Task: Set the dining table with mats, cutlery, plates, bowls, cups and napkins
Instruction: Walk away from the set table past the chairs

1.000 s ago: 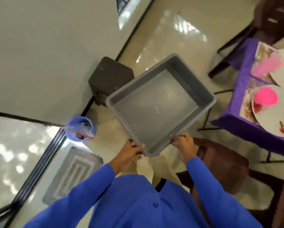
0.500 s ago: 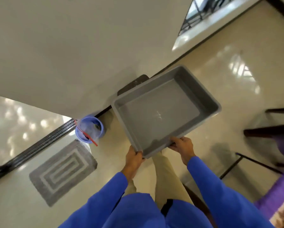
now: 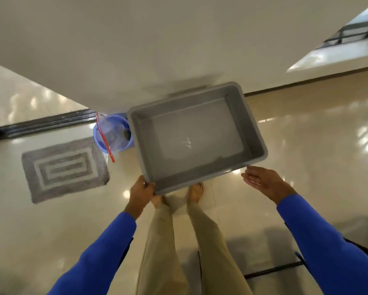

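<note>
Head view: left hand (image 3: 140, 193) clamped on the near-left corner of an empty grey tub (image 3: 196, 137), mid-frame above the floor. Right hand (image 3: 264, 183) off it, fingers spread, just beside the near-right corner. Blue bucket (image 3: 112, 135) and grey doormat (image 3: 64, 169) sat left of centre.
</note>
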Available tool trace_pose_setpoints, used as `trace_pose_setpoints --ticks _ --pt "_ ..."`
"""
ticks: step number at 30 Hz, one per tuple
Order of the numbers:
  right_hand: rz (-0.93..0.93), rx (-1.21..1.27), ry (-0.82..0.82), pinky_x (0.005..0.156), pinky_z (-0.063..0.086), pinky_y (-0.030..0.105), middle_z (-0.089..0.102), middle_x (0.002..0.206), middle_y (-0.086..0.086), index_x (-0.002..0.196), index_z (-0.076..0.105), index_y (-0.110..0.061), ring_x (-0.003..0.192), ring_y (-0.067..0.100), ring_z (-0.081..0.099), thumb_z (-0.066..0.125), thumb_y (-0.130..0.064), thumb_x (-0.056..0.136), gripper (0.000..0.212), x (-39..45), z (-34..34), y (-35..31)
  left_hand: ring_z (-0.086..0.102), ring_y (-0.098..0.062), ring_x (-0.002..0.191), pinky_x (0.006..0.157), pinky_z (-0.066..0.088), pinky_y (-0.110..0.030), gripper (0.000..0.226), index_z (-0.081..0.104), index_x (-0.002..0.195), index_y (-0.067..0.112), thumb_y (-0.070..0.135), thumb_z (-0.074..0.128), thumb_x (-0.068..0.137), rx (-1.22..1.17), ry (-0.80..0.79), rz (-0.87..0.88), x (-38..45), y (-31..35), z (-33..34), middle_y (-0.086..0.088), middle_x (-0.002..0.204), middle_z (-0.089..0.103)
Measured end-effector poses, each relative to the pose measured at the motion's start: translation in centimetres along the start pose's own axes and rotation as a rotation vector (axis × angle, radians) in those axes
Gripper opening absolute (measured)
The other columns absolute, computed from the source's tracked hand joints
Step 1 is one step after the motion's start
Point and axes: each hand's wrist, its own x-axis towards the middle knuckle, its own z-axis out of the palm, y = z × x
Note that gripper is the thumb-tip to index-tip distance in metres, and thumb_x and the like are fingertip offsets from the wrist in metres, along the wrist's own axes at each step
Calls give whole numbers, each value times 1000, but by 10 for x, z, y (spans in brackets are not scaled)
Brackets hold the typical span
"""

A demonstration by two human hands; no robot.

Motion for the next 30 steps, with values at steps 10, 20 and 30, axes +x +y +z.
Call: trace_pose_setpoints --ticks 10,20,30 --pt "120 203 107 101 55 52 61 135 20 120 59 -7 115 41 65 56 -13 103 19 60 53 -5 69 -20 115 104 56 -39 41 61 141 23 17 66 101 -413 228 -170 40 -26 12 -2 126 71" --pt "54 159 180 100 56 46 67 130 17 138 56 -1 112 34 69 52 -12 107 33 79 83 -23 61 -15 126 105 48 -42 41 55 142 28 48 54 106 -677 107 -40 67 1 18 4 137 64" --pt "54 25 22 100 54 53 65 136 12 138 60 -11 119 37 65 51 -27 107 36 19 92 16 63 -17 124 116 43 -48 29 63 117 56 63 61 88 16 -124 52 15 -13 36 14 124 70"
